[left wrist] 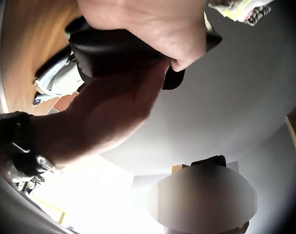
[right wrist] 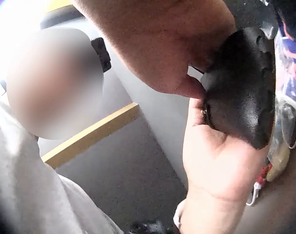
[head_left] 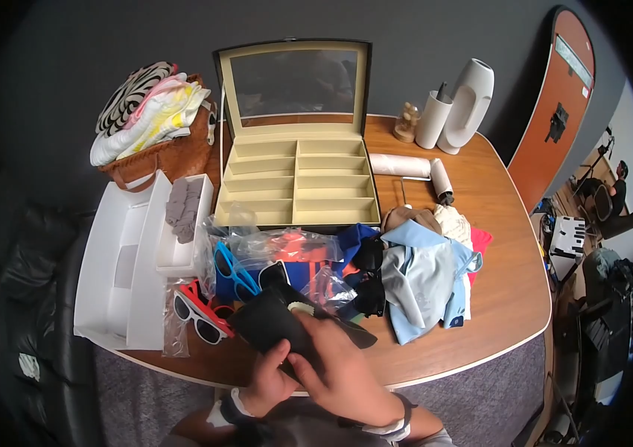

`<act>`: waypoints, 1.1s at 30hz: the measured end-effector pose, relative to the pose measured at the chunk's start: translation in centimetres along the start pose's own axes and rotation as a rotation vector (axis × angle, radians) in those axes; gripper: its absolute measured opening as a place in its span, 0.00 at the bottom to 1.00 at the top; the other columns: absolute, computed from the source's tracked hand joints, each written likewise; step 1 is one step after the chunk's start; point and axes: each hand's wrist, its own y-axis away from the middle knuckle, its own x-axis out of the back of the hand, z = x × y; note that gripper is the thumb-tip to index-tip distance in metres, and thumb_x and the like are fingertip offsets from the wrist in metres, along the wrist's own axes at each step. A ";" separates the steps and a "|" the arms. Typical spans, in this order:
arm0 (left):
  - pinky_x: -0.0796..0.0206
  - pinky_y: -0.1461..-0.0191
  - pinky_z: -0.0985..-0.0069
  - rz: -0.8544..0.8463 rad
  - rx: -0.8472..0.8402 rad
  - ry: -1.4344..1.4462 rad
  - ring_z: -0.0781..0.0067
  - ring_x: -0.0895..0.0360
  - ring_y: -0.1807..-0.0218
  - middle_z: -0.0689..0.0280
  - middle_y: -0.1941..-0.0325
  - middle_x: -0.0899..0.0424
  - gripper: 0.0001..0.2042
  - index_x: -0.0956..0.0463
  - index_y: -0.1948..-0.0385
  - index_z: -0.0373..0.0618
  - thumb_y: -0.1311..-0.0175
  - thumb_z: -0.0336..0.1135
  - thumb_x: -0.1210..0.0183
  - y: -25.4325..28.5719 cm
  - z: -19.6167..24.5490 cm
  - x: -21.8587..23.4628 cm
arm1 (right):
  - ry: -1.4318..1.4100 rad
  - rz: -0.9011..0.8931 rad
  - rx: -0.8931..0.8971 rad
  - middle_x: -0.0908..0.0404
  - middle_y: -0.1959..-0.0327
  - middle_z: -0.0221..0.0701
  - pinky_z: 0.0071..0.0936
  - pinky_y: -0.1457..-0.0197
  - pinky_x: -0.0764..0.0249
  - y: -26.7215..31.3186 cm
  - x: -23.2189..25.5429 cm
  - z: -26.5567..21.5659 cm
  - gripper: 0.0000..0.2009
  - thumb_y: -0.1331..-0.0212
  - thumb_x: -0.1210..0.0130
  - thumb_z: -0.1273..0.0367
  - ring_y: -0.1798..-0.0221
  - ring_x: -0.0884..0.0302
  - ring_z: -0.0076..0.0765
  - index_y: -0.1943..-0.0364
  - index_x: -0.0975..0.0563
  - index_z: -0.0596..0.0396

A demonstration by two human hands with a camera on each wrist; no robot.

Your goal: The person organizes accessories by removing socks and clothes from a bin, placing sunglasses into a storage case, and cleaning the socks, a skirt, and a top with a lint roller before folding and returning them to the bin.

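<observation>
A black leather-like case or pouch (head_left: 261, 322) is held near the table's front edge, its flap spread to the right. My left hand (head_left: 268, 384) grips its lower side with the thumb on top. My right hand (head_left: 346, 372) holds it from the right, thumb and fingers around the near part. In the left wrist view the dark case (left wrist: 114, 51) lies between both hands. The right wrist view shows the case (right wrist: 243, 87) bulging, with the left palm (right wrist: 221, 156) under it. What is inside cannot be seen.
Behind stands an open compartment box (head_left: 294, 134). Blue sunglasses (head_left: 234, 272), red-and-white sunglasses (head_left: 201, 316) and plastic bags lie around the case. White boxes (head_left: 119, 276) are at left, folded cloths (head_left: 424, 276) at right, a lint roller (head_left: 402, 165) and a white vase (head_left: 469, 108) farther back.
</observation>
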 end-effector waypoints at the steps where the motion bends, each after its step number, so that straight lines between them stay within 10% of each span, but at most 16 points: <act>1: 0.43 0.21 0.59 0.012 0.024 0.054 0.57 0.32 0.25 0.57 0.26 0.29 0.31 0.39 0.26 0.42 0.27 0.46 0.49 -0.1 0.2 0.0 | 0.030 0.032 0.048 0.24 0.42 0.55 0.45 0.35 0.29 0.1 -0.4 0.1 0.30 0.37 0.39 0.73 0.42 0.25 0.64 0.32 0.34 0.67; 4: 0.46 0.20 0.59 0.030 0.016 -0.026 0.57 0.34 0.23 0.56 0.23 0.33 0.33 0.41 0.24 0.42 0.26 0.50 0.48 -0.2 0.2 0.5 | 0.142 0.191 0.065 0.25 0.40 0.55 0.47 0.33 0.31 0.4 -1.1 -0.1 0.33 0.38 0.38 0.72 0.38 0.27 0.65 0.30 0.36 0.67; 11: 0.46 0.20 0.55 -0.200 -0.052 -0.238 0.57 0.37 0.22 0.56 0.21 0.37 0.45 0.50 0.22 0.40 0.28 0.67 0.48 -0.3 -1.1 2.2 | -0.178 -0.072 -0.005 0.26 0.38 0.55 0.46 0.31 0.32 0.0 0.8 0.0 0.35 0.42 0.38 0.76 0.36 0.29 0.64 0.29 0.37 0.66; 18: 0.47 0.20 0.51 -0.031 -0.170 0.034 0.54 0.35 0.24 0.59 0.22 0.34 0.34 0.54 0.19 0.63 0.21 0.66 0.65 -2.2 0.9 -1.3 | 0.119 0.058 -0.010 0.23 0.42 0.53 0.43 0.35 0.27 0.8 0.2 -0.3 0.31 0.40 0.37 0.75 0.39 0.23 0.61 0.32 0.33 0.66; 29: 0.43 0.23 0.46 -0.121 -0.207 0.005 0.45 0.29 0.29 0.55 0.27 0.28 0.38 0.54 0.19 0.59 0.23 0.68 0.62 -2.4 1.3 -0.8 | -0.044 0.030 -0.050 0.21 0.50 0.49 0.46 0.45 0.22 0.8 0.0 -0.1 0.26 0.44 0.38 0.78 0.49 0.19 0.57 0.38 0.28 0.65; 33: 0.43 0.22 0.46 -0.058 -0.182 0.158 0.45 0.29 0.30 0.54 0.29 0.27 0.35 0.50 0.20 0.57 0.21 0.65 0.61 -2.6 2.1 -1.5 | 0.255 0.285 0.347 0.21 0.47 0.45 0.46 0.44 0.26 1.2 -0.1 1.5 0.24 0.46 0.36 0.78 0.48 0.21 0.55 0.42 0.25 0.62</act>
